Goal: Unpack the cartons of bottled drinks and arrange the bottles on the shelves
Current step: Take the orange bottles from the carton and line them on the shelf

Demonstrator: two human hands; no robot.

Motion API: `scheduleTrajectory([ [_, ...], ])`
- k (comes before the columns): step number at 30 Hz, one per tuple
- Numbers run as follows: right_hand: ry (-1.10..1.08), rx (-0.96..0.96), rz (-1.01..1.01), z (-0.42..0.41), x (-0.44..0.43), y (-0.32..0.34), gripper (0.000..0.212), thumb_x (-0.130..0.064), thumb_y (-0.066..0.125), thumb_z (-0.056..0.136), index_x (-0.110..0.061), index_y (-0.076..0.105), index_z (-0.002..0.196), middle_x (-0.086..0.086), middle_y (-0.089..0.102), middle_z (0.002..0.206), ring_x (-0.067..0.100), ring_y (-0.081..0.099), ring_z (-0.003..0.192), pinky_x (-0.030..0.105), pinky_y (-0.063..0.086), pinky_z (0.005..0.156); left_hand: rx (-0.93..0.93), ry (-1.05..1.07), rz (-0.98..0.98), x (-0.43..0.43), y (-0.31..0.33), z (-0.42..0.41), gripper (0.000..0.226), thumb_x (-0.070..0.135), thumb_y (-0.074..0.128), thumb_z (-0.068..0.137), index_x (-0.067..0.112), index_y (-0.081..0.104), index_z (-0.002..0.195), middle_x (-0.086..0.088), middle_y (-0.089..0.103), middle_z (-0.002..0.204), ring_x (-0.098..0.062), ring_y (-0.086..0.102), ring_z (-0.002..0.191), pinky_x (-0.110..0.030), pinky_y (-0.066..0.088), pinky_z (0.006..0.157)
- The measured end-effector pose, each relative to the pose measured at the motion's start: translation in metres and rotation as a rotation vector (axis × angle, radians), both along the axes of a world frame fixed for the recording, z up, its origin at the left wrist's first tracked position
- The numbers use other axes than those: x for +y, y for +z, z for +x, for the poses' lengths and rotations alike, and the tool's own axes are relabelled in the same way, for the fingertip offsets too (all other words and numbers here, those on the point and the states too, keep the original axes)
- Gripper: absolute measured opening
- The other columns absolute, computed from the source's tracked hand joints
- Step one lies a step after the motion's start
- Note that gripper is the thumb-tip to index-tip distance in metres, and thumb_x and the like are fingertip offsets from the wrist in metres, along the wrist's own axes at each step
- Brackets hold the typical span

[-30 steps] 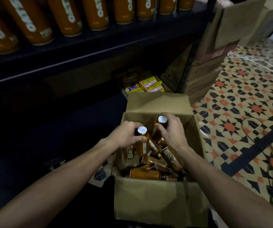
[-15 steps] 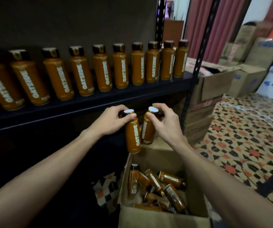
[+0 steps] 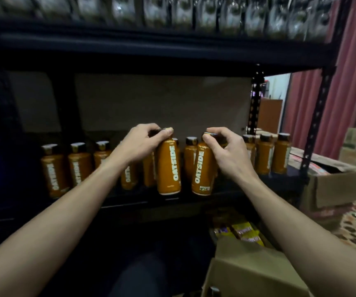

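Now: left hand (image 3: 139, 144) pinches cap of orange plastic OATSIDE bottle (image 3: 168, 168); right hand (image 3: 228, 151) pinches cap of 2nd matching bottle (image 3: 202, 170). Both at front edge of dark metal shelf (image 3: 130, 203), contact unclear. Risk: cap-only grip lets bottles swing, knock row of standing orange bottles (image 3: 54, 168), or slip off edge toward open brown cardboard carton (image 3: 247, 273).

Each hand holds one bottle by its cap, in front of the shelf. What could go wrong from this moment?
1. The left hand and the right hand grip the left bottle and the right bottle only at the caps, so either may slip or swing.
2. Both bottoms hang near the front edge of the shelf; set down there, a bottle might tip off.
3. The standing row is just behind; pushing in could knock one over.
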State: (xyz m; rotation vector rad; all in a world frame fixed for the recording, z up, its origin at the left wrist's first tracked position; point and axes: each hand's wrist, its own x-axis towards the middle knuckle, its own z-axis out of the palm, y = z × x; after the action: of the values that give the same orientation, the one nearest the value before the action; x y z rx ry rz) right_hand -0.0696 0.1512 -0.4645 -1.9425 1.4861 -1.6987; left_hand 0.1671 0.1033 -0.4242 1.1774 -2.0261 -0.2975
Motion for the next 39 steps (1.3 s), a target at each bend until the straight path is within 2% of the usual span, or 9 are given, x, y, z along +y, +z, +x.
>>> scheduleTrajectory([
  [5,0.038,-0.036,-0.055,0.031,-0.029,0.038,0.036,-0.045,0.065,0.096,-0.021,0.069,0.123,-0.011,0.067,0.113,0.002,0.062,0.106,0.029,0.056,0.092,0.135,0.108,-0.068,-0.004,0.039,0.045,0.051,0.068,0.049,0.090,0.025,0.064,0.113,0.006,0.063,0.102,-0.014,0.063,0.098,-0.034,0.054,0.080],
  [9,0.043,-0.129,-0.061,0.060,-0.057,0.074,0.038,-0.046,0.063,0.096,-0.019,0.069,0.122,-0.006,0.066,0.114,0.011,0.062,0.108,0.038,0.056,0.094,0.293,0.187,-0.161,-0.011,0.061,0.080,0.060,0.066,0.049,0.091,0.016,0.064,0.123,-0.004,0.065,0.111,-0.021,0.062,0.105,-0.038,0.052,0.090],
  [13,0.083,-0.201,-0.025,0.090,-0.084,0.101,0.043,-0.046,0.062,0.097,-0.016,0.065,0.128,-0.002,0.063,0.116,0.016,0.061,0.110,0.036,0.054,0.093,0.358,0.282,-0.182,-0.023,0.073,0.105,0.074,0.066,0.051,0.090,0.011,0.052,0.139,-0.008,0.059,0.132,-0.023,0.056,0.120,-0.038,0.048,0.099],
  [18,0.084,-0.187,0.038,0.128,-0.123,0.121,0.054,-0.046,0.064,0.096,-0.013,0.055,0.138,0.006,0.059,0.130,0.023,0.057,0.120,0.032,0.047,0.088,0.433,0.378,-0.184,-0.046,0.085,0.131,0.077,0.067,0.052,0.089,0.010,0.051,0.139,-0.009,0.059,0.132,-0.022,0.057,0.119,-0.039,0.048,0.099],
  [20,0.075,-0.188,0.053,0.140,-0.137,0.125,0.046,-0.041,0.065,0.096,-0.015,0.056,0.132,0.005,0.061,0.125,0.023,0.059,0.118,0.030,0.047,0.084,0.390,0.378,-0.165,-0.056,0.089,0.139,0.061,0.063,0.053,0.091,0.013,0.058,0.126,-0.001,0.064,0.114,-0.012,0.061,0.100,-0.030,0.050,0.084],
  [22,0.054,-0.160,0.039,0.151,-0.150,0.127,0.025,-0.035,0.066,0.097,-0.017,0.059,0.111,0.002,0.064,0.104,0.018,0.065,0.096,0.025,0.045,0.068,0.326,0.382,-0.176,-0.064,0.093,0.142,0.039,0.055,0.055,0.094,0.018,0.059,0.107,0.007,0.062,0.093,-0.003,0.060,0.082,-0.020,0.046,0.066],
  [26,0.088,-0.008,0.062,0.176,-0.173,0.129,0.016,-0.027,0.065,0.097,-0.013,0.065,0.105,0.003,0.067,0.095,0.011,0.063,0.080,0.022,0.041,0.058,0.245,0.400,-0.204,-0.086,0.101,0.154,0.021,0.035,0.062,0.096,0.021,0.056,0.081,0.003,0.062,0.076,-0.006,0.060,0.064,-0.013,0.041,0.049],
  [32,0.181,0.416,0.210,0.208,-0.187,0.123,0.029,-0.039,0.066,0.096,-0.021,0.056,0.075,-0.006,0.059,0.077,0.008,0.056,0.069,0.021,0.035,0.053,-0.244,0.476,0.087,-0.123,0.098,0.171,0.026,0.043,0.061,0.094,0.019,0.065,0.103,0.001,0.063,0.094,-0.010,0.059,0.080,-0.023,0.041,0.062],
  [39,0.220,0.691,0.405,0.230,-0.202,0.102,0.051,-0.039,0.074,0.090,-0.015,0.053,0.130,0.001,0.055,0.118,0.021,0.056,0.110,0.029,0.044,0.073,-0.623,0.516,0.365,-0.141,0.074,0.183,0.055,0.053,0.068,0.085,0.016,0.059,0.125,-0.001,0.062,0.120,-0.021,0.058,0.110,-0.035,0.048,0.090],
])
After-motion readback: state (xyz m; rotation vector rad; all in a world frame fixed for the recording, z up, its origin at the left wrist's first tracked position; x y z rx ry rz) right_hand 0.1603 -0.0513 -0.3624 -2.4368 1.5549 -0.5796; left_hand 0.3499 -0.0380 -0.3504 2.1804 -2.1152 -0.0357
